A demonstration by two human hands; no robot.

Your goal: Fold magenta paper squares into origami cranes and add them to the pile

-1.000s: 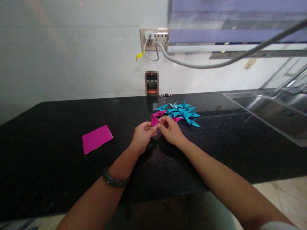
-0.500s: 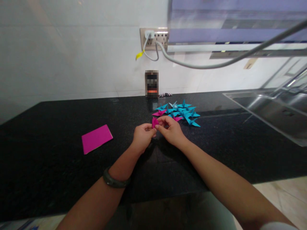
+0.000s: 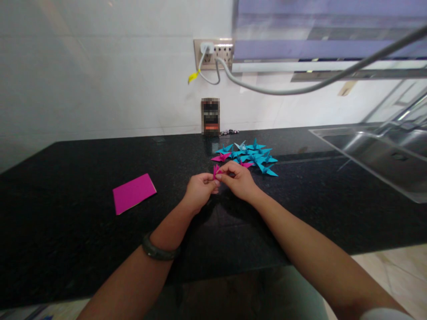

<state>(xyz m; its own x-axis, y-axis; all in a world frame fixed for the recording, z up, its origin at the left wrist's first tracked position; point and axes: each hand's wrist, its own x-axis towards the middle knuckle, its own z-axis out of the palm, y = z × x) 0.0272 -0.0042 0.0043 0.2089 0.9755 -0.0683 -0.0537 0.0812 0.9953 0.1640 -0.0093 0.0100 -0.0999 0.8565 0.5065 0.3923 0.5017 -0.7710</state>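
From my remote seat I see a white tiled wall filling the upper half of the head view, and below it a long black speckled counter running from edge to edge. At the far right a steel sink is set into that counter, and a grey cable sweeps across the wall from the upper right down to a socket plate, where a white plug also sits. On the counter's left part lies a flat stack of pink paper, well apart from everything else. Near the wall, right of centre, I make out a cluster of folded paper cranes, mostly blue with a few pink ones at its near edge. Both forearms reach in from the bottom and meet just in front of that cluster. My view of the left hand shows its fingers curled in, thumb and forefinger pinched on a small pink folded piece; the right hand pinches the same piece from the other side, fingertips of both hands touching. The piece is held just above the counter, between the hands and just beside the nearest pink crane. A dark bangle circles the left wrist.
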